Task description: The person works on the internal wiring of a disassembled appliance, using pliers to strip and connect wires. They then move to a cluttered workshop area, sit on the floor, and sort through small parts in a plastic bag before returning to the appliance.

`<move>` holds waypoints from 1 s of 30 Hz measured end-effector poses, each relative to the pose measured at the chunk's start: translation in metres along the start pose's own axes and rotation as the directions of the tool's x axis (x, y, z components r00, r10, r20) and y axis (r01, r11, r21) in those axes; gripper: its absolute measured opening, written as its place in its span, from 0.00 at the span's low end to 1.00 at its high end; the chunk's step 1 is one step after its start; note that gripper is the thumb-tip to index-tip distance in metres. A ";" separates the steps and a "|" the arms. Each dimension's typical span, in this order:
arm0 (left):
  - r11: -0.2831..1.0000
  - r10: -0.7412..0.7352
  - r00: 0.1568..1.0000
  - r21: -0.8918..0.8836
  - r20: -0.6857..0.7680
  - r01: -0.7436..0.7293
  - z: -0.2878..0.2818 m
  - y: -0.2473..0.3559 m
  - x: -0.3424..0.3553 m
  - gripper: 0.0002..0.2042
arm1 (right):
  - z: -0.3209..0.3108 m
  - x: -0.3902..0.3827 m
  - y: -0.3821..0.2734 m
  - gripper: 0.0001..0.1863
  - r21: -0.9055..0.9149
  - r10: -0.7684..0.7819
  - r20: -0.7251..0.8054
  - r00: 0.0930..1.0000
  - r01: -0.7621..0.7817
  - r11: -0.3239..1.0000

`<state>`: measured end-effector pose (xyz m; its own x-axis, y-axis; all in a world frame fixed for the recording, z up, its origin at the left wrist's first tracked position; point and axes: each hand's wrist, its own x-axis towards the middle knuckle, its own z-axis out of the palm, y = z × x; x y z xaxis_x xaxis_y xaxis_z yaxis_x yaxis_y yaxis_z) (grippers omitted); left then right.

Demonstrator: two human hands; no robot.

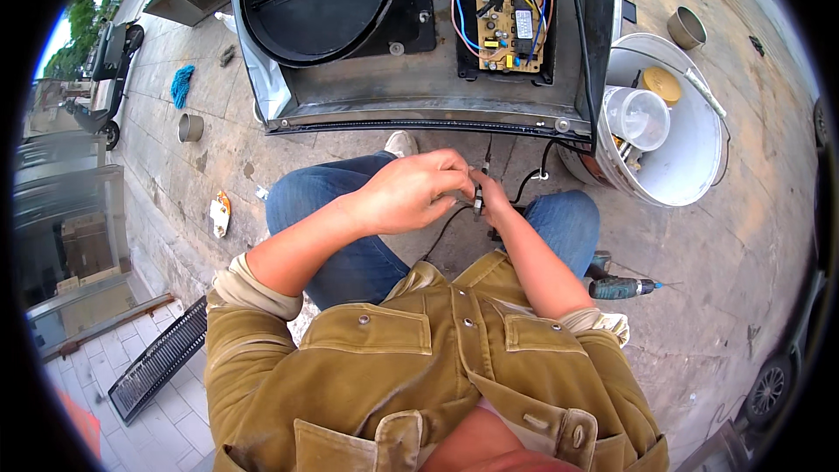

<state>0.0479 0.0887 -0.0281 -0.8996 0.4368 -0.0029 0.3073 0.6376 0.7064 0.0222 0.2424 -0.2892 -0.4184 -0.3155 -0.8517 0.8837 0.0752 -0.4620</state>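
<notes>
My left hand [419, 190] is closed, its thumb and fingertips bent in toward my right hand [495, 199]. The right hand's fingers are closed around a thin dark and silver piece [478, 199], too small to identify. The left fingertips meet the right hand beside this piece, and what they pinch is hidden. A black cable [447, 229] runs below the hands. In front of me stands an opened metal appliance housing [419, 112] like a range hood, with a round black opening [319, 0]. A circuit board [500, 31] with coloured wires sits inside it.
A white bucket [690, 166] at the right holds a clear plastic tub [642, 118] and a yellow lid [662, 85]. A cordless drill [620, 288] lies beside my right knee. Metal cups [190, 128] and a blue cloth [182, 86] are on the pavement.
</notes>
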 end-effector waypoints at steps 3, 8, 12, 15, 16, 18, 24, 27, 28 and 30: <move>0.992 0.122 0.991 0.039 -0.045 -0.121 -0.011 0.022 0.017 0.11 | 0.029 0.008 -0.002 0.24 0.135 -0.078 -0.062 0.995 0.086 0.987; 0.935 0.347 0.894 0.182 -0.284 -0.305 -0.042 0.034 0.041 0.11 | 0.016 -0.023 -0.013 0.22 0.183 -0.096 0.044 0.994 0.086 0.979; 0.941 0.338 0.847 0.160 -0.411 -0.299 -0.064 0.038 0.064 0.12 | -0.016 -0.046 -0.017 0.23 -0.098 0.046 0.239 0.970 -0.023 0.995; 0.973 0.232 0.901 0.091 -0.366 -0.213 -0.066 0.038 0.086 0.17 | -0.032 -0.094 -0.033 0.26 -0.236 0.004 0.393 0.920 0.097 0.967; 0.986 0.167 0.919 0.082 -0.357 -0.147 -0.062 0.032 0.094 0.19 | -0.038 -0.106 -0.033 0.28 -0.218 -0.029 0.451 0.892 0.141 0.966; 0.998 0.036 0.942 0.065 -0.334 -0.016 -0.054 0.023 0.110 0.22 | -0.049 -0.127 -0.036 0.32 -0.186 -0.082 0.523 0.848 0.208 0.960; 0.950 -0.202 0.946 -0.285 -0.251 0.128 -0.044 0.019 0.129 0.24 | -0.062 -0.153 -0.031 0.33 -0.134 -0.176 0.535 0.827 0.288 0.948; 0.927 -0.250 0.894 -0.358 -0.371 0.111 -0.034 0.013 0.127 0.21 | -0.058 -0.155 -0.029 0.30 -0.120 -0.204 0.492 0.846 0.298 0.947; 0.934 -0.243 0.894 -0.340 -0.377 0.111 -0.034 0.012 0.125 0.19 | -0.056 -0.155 -0.027 0.29 -0.112 -0.214 0.478 0.852 0.301 0.947; 0.946 -0.234 0.891 -0.302 -0.388 0.117 -0.034 0.012 0.118 0.16 | -0.049 -0.154 -0.028 0.25 -0.140 -0.166 0.373 0.913 0.232 0.963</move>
<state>-0.0650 0.1263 0.0045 -0.9942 -0.0062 0.1070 0.0920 0.4630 0.8816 0.0518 0.3355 -0.1578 -0.4503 -0.6537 -0.6083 0.7240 0.1314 -0.6772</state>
